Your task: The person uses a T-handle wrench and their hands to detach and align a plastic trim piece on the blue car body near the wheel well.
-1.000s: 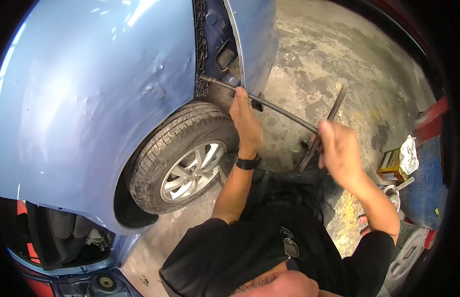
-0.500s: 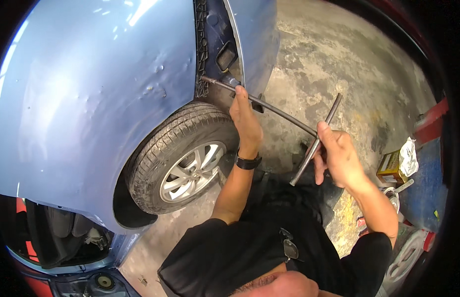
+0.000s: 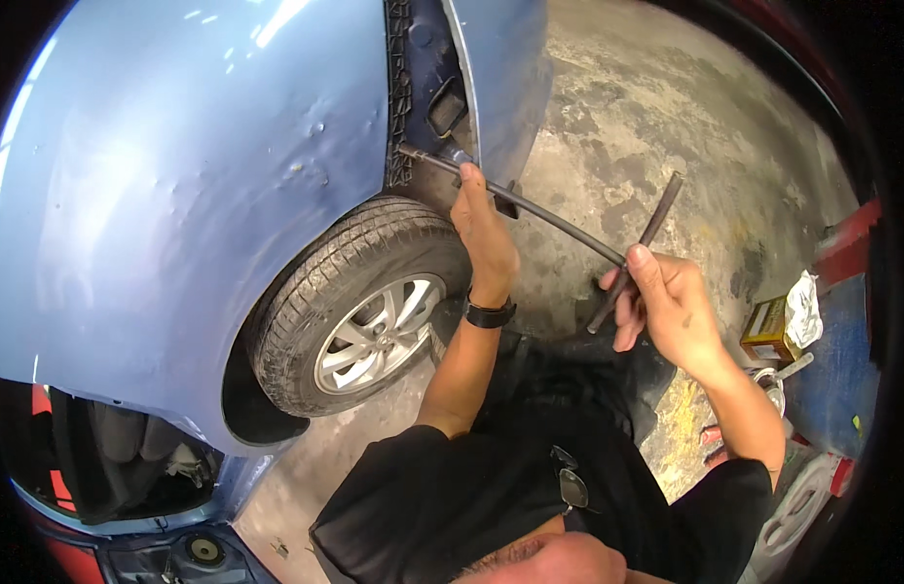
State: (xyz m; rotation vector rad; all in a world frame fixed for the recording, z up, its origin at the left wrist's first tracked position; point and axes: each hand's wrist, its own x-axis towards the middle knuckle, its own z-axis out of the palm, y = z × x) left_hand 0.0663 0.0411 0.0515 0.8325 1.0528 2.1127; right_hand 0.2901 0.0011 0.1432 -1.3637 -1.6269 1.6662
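A dark metal T-handle socket wrench [image 3: 559,223] slants from my right hand to the car's front end. Its tip meets the black bracket strip [image 3: 399,92] at the edge of the dented blue bumper [image 3: 208,175]. Around the shaft close to that tip is my left hand [image 3: 487,238], thumb on top, its other fingers mostly hidden. My right hand [image 3: 674,304] grips the wrench where the crossbar joins the shaft, thumb pressed on the joint and fingers curled below. Just below the strip stands the front wheel [image 3: 359,307].
A blue fender panel [image 3: 515,88] stands off from the bumper, leaving a gap. At the right are a yellowish tin [image 3: 766,329], a blue drum [image 3: 836,360] and a silvery wheel cover [image 3: 797,506]. Stained concrete floor [image 3: 656,117] lies beyond my hands.
The wrench's crossbar has turned, its lower end swinging up and away from me. My right fingers have shifted with it; my left hand stays nearly in place.
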